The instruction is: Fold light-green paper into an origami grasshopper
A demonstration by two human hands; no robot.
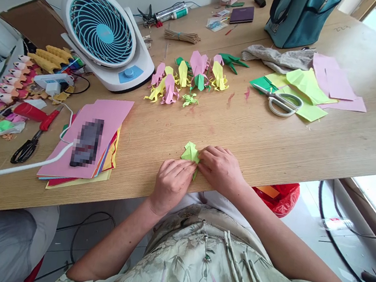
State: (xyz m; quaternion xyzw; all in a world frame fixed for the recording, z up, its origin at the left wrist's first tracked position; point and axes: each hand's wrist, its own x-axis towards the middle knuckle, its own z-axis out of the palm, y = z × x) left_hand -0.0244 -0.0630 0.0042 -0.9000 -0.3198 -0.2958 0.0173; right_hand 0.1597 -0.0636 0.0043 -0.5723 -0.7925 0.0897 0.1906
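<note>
A small piece of folded lime-green paper (190,151) lies at the table's near edge, between my two hands. My left hand (173,181) has its fingers closed on the paper's lower left side. From the right, my right hand (220,167) pinches the same paper with bent fingers. Both thumbs and part of the paper are hidden under the fingers. Beyond my hands stands a group of folded paper figures (182,75) in pink, yellow and green, with a small light-green figure (190,99) at its front.
At left lie a stack of coloured paper (107,115), red-handled scissors (39,133) and a white fan (132,74). Scissors (283,104) rest by green sheets (307,109) at right, below a teal bag (301,21). A red bin bag (285,200) is under the table. Another person (0,240) sits at left.
</note>
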